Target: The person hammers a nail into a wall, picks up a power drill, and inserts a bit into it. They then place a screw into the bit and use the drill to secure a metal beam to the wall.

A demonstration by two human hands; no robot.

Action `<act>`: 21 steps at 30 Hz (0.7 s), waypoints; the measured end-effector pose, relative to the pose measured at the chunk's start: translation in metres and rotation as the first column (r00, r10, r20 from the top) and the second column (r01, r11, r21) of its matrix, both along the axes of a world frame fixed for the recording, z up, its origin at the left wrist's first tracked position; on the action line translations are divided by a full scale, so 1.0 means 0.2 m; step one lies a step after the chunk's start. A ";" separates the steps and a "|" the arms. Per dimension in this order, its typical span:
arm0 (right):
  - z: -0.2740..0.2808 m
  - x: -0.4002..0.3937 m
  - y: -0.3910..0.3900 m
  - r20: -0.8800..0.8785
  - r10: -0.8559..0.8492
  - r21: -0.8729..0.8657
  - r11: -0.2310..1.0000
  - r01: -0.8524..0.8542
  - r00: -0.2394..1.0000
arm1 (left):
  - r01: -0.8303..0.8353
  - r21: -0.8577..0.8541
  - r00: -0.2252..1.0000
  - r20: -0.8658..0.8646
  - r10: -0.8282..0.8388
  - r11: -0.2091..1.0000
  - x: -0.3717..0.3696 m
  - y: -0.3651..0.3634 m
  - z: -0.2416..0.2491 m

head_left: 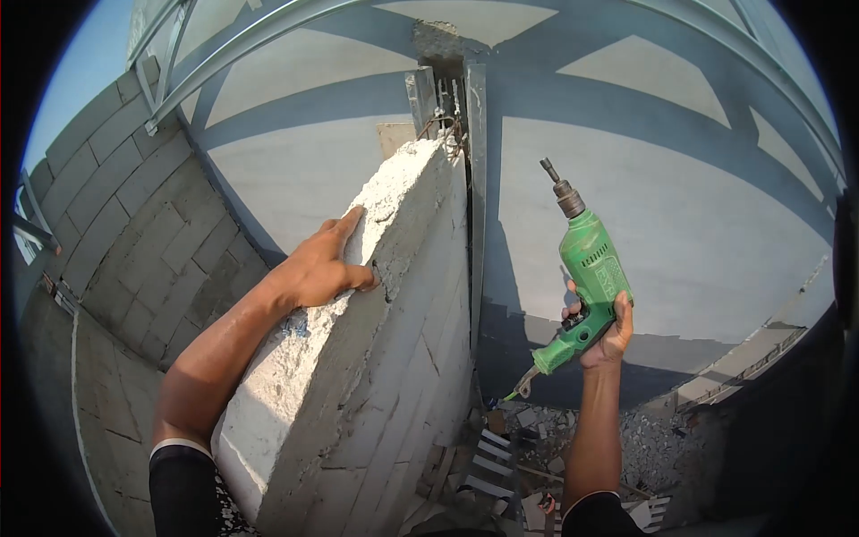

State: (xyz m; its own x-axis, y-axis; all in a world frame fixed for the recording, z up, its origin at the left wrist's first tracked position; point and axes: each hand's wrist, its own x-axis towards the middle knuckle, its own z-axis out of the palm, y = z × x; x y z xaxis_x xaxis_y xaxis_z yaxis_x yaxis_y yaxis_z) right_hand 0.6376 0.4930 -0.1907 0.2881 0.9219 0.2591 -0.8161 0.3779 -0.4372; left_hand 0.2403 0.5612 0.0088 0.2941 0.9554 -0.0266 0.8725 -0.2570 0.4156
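Note:
A green power drill [595, 264] is held up by my right hand [611, 333], its bit pointing up and slightly left. The fingers wrap round the drill's body and handle, and a cord leaves the bottom of the handle. My left hand [327, 264] rests on the rough top of a concrete block wall [380, 201], fingers apart, with the thumb near the right edge. Bare rods and wire [446, 125] stick out past the wall's far end, beside a vertical metal strip [477, 197].
A grey plastered wall [626, 206] rises ahead, under curved metal beams [242, 43]. A block wall [134, 179] stands at the left. Far below lie a ladder [490, 461] and rubble [658, 443].

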 end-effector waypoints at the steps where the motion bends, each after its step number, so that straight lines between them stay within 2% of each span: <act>1: -0.05 0.01 -0.10 0.084 -0.025 -0.017 1.000 0.026 0.996 | -0.004 0.004 1.000 -0.012 0.004 1.000 0.00 -0.01 0.00; 2: -0.09 0.02 -0.19 0.166 -0.048 -0.024 0.998 0.053 0.985 | -0.001 0.007 1.000 -0.012 0.001 1.000 0.00 0.00 0.00; 10: -0.28 0.08 -0.85 0.197 -0.106 -0.180 0.973 0.142 0.975 | 0.026 -0.001 1.000 -0.009 -0.026 1.000 -0.03 0.02 -0.02; 13: -0.31 0.18 -1.09 0.182 -0.132 -0.240 0.955 0.174 0.974 | 0.062 -0.003 0.997 0.053 -0.061 0.998 -0.02 0.02 -0.03; 17: -0.29 0.23 -1.24 0.229 -0.178 -0.322 0.914 0.247 0.957 | 0.043 -0.019 0.996 0.081 -0.041 0.999 -0.03 0.02 -0.05; 21: -0.28 0.24 -1.30 0.236 -0.209 -0.324 0.904 0.280 0.949 | 0.032 -0.063 0.988 0.152 -0.022 0.998 -0.04 0.01 -0.03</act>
